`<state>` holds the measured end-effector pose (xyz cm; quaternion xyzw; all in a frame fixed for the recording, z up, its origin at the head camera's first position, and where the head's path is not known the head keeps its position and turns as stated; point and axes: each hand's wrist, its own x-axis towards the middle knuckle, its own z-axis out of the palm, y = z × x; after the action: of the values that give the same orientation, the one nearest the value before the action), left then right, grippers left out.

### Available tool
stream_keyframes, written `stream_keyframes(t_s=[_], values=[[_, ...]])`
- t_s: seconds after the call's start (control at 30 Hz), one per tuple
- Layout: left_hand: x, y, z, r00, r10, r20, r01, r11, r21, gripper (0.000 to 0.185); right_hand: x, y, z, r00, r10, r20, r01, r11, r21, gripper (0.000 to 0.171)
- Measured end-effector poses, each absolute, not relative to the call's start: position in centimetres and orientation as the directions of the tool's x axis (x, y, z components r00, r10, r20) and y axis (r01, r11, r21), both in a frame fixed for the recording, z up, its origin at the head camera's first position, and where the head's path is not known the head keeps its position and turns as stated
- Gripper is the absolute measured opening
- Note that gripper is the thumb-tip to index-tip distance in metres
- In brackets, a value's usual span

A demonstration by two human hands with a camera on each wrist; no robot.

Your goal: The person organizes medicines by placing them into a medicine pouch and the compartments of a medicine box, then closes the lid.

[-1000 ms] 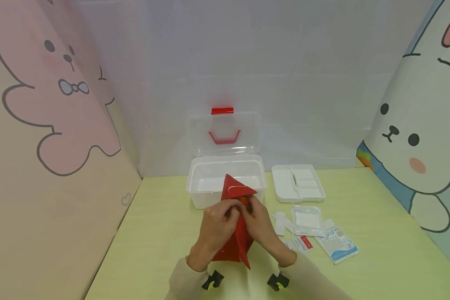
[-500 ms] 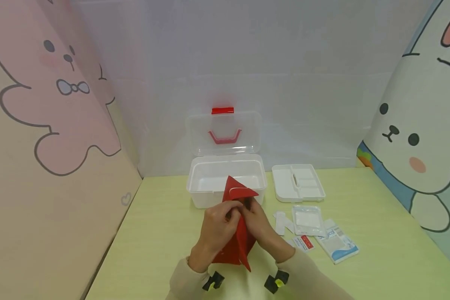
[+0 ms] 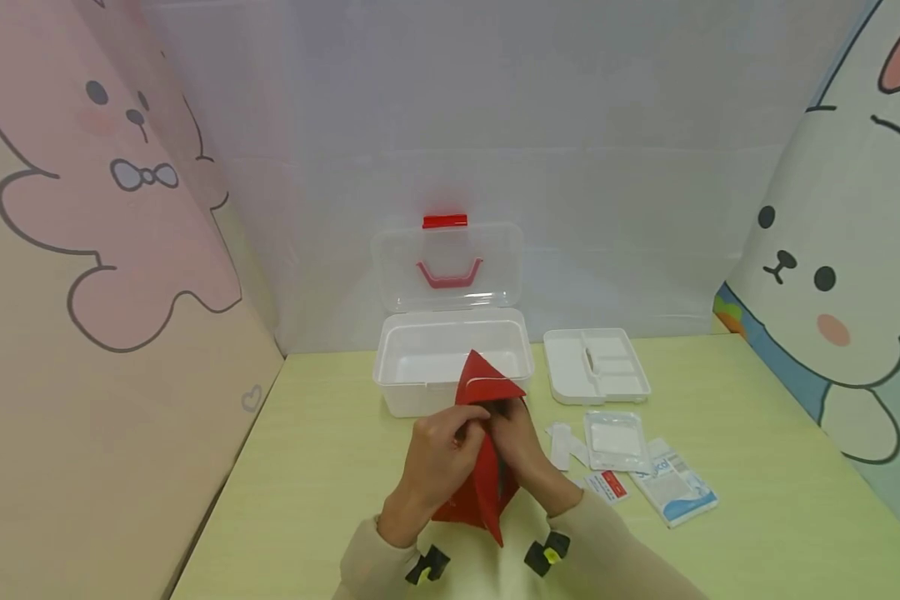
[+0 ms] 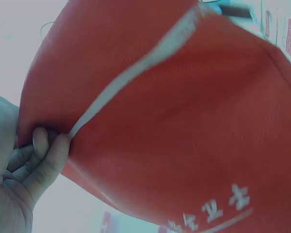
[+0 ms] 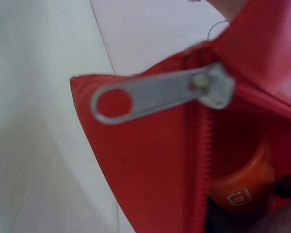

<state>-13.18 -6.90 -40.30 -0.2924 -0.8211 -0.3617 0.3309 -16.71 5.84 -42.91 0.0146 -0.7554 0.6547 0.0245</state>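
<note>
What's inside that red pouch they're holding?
Through the red pouch's open zipper, the right wrist view shows a rounded orange object with pale lettering. The fabric covers whatever else is inside.

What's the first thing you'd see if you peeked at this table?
A bright red pouch stands out, held up by both hands, the left hand and right hand, at the table's near middle. Behind it stands an open white box with a clear lid, and white packets lie to the right.
</note>
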Motion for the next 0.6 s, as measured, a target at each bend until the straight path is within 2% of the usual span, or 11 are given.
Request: stream_keyframes(t_s=[0.4,0.6], values=[[-13.31,-6.98,-40.29,-0.614,0.2,0.763,0.718,0.542,0.436,0.017,-16.12,6.02,-42.9,-0.99,-0.13,0.047,-0.079,0.251,-0.965,0.045],[-13.28,-7.13,-40.2,-0.617,0.18,0.766,0.719,0.525,0.456,0.018,-15.88,6.21,-42.63,-0.988,-0.141,0.056,-0.095,0.29,-0.952,0.047]])
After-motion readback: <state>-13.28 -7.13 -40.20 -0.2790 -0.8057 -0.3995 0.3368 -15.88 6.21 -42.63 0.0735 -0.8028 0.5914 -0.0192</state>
